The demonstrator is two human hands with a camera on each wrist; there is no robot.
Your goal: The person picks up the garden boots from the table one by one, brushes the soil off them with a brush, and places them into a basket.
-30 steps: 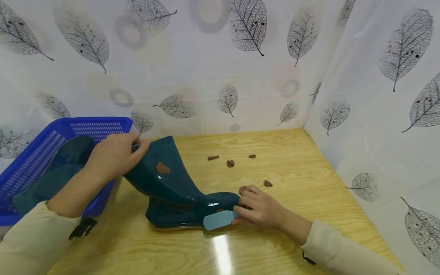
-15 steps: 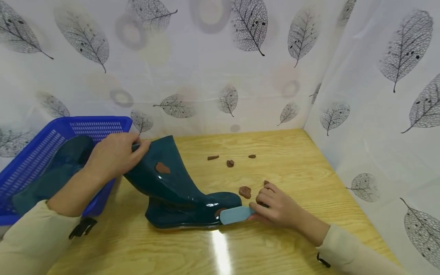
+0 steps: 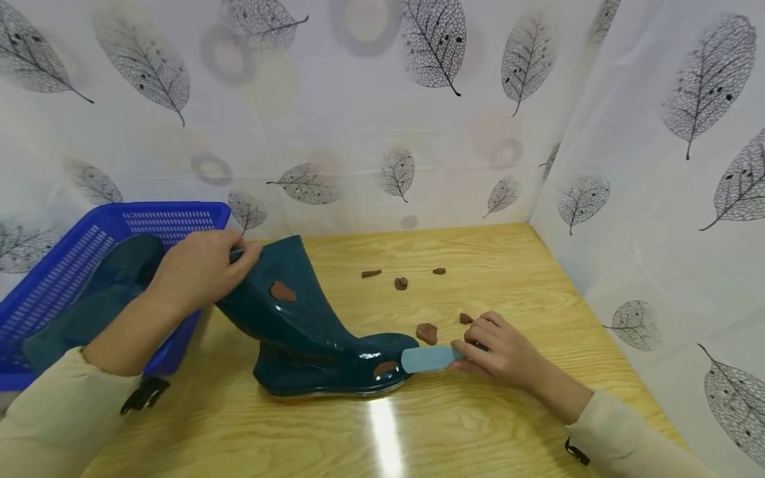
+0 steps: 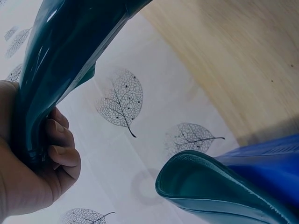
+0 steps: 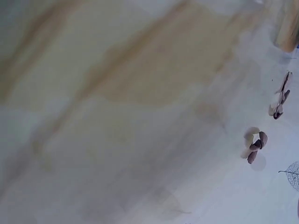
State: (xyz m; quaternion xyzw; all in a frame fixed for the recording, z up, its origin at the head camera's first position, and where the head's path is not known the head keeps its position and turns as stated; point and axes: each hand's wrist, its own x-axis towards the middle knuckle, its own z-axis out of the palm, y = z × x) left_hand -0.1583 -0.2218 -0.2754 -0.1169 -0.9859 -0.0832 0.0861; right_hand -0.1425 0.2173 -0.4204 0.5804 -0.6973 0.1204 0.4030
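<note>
A dark green rubber boot (image 3: 323,332) lies tilted on the table, sole down toward me, toe pointing right. My left hand (image 3: 203,272) grips the top edge of its shaft, fingers curled round it in the left wrist view (image 4: 60,144). Brown patches of mud-like stuff cling to the shaft (image 3: 283,291) and toe (image 3: 385,368). My right hand (image 3: 499,348) holds a light blue, flat, round-ended tool (image 3: 430,358), whose broad end overlaps the toe tip. Its far end is hidden in the hand. The right wrist view is blurred.
Left stands a blue plastic basket (image 3: 167,216) with another dark green boot (image 3: 89,305) in it, its open top (image 4: 201,182) showing in the left wrist view. Several brown lumps (image 3: 427,333) lie on the wooden table (image 3: 508,265) behind the toe. A leaf-patterned white curtain (image 3: 352,119) closes the back and right.
My right hand has drawn the light blue tool rightward along the boot's toe to its tip, uncovering the brown patch there. My left hand and the boot have stayed in place.
</note>
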